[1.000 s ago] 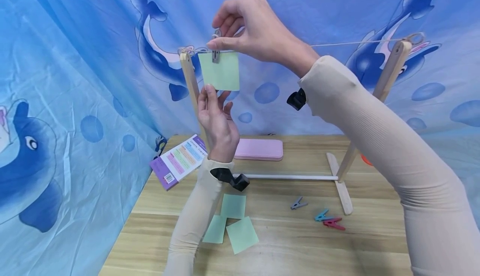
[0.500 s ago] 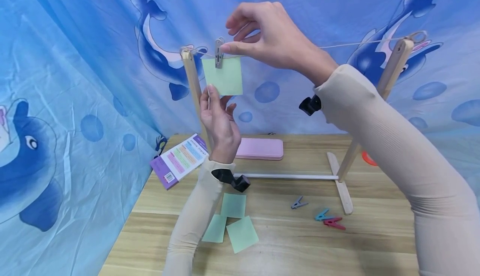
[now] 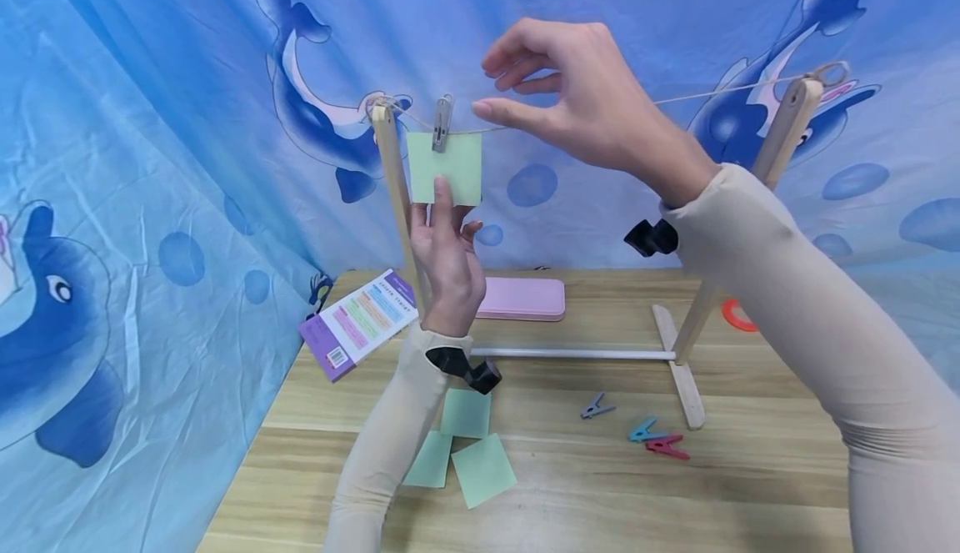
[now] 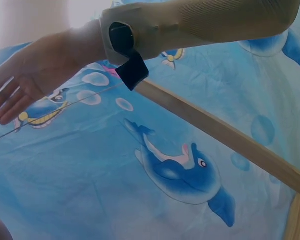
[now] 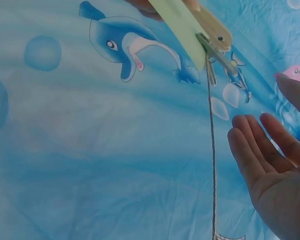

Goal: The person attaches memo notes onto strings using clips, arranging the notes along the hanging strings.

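Note:
A pale green note point(image 3: 447, 163) hangs from a thin string point(image 3: 735, 86) under a grey clip point(image 3: 442, 122), next to the left post point(image 3: 393, 194) of a wooden rack. My left hand point(image 3: 444, 203) reaches up from below and pinches the note's lower edge. My right hand point(image 3: 487, 86) hovers just right of the clip with spread fingers and holds nothing. In the right wrist view the clip point(image 5: 212, 45) and the note point(image 5: 182, 30) sit at the top of the string point(image 5: 211, 150), apart from the open right hand point(image 5: 270, 150).
Three green notes point(image 3: 465, 451) lie on the wooden table point(image 3: 600, 503). Grey point(image 3: 597, 407), blue point(image 3: 645, 431) and red point(image 3: 667, 449) clips lie near the rack's right foot point(image 3: 682, 378). Behind are a pink case point(image 3: 521, 299), a booklet point(image 3: 358, 324) and an orange ring point(image 3: 737, 314).
My right hand has let go of the grey clip and drawn away to the right, fingers spreading. The left hand has shifted slightly right along the note's lower edge.

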A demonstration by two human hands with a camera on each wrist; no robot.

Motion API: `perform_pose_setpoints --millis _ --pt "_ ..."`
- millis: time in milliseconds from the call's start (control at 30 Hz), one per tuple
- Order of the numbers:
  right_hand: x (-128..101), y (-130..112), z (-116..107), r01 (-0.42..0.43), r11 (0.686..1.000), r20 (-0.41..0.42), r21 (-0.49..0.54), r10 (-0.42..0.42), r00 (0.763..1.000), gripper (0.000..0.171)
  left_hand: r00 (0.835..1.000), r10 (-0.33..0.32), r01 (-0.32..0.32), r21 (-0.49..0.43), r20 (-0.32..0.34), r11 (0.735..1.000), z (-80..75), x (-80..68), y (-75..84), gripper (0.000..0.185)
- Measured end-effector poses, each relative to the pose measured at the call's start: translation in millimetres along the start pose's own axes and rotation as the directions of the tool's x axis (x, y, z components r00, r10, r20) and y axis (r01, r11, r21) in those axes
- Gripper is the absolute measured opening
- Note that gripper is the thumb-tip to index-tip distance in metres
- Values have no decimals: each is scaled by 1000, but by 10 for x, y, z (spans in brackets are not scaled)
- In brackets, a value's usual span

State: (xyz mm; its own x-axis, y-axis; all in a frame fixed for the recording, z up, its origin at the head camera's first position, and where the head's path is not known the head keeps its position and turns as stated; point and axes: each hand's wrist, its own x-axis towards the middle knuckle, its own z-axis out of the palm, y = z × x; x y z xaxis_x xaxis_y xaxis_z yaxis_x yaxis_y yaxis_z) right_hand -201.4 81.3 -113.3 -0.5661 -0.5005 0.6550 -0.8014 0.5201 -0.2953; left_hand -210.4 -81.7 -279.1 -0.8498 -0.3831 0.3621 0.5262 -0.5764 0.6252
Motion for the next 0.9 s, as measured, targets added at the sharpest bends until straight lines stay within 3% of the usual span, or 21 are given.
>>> perform_pose_setpoints --millis 233,400,633,767,900 --pt "-171 86 0 20 1000 -39 23 -19 999 40 996 -17 17 -6 92 1000 -28 -94 -140 41" --pt "-320 139 17 3 999 -74 45 1 997 37 988 -64 57 50 144 997 -87 -174 -231 32" --pt "-596 43 19 7 993 -166 119 13 986 27 967 -122 87 160 222 983 -242 -262 -334 8" --pt "-750 55 40 -5 993 -169 119 25 985 26 954 -150 89 235 258 968 -350 -309 -373 5" --pt "-895 213 113 -13 995 -163 101 29 986 27 929 -216 109 334 301 936 -489 -335 -403 6"
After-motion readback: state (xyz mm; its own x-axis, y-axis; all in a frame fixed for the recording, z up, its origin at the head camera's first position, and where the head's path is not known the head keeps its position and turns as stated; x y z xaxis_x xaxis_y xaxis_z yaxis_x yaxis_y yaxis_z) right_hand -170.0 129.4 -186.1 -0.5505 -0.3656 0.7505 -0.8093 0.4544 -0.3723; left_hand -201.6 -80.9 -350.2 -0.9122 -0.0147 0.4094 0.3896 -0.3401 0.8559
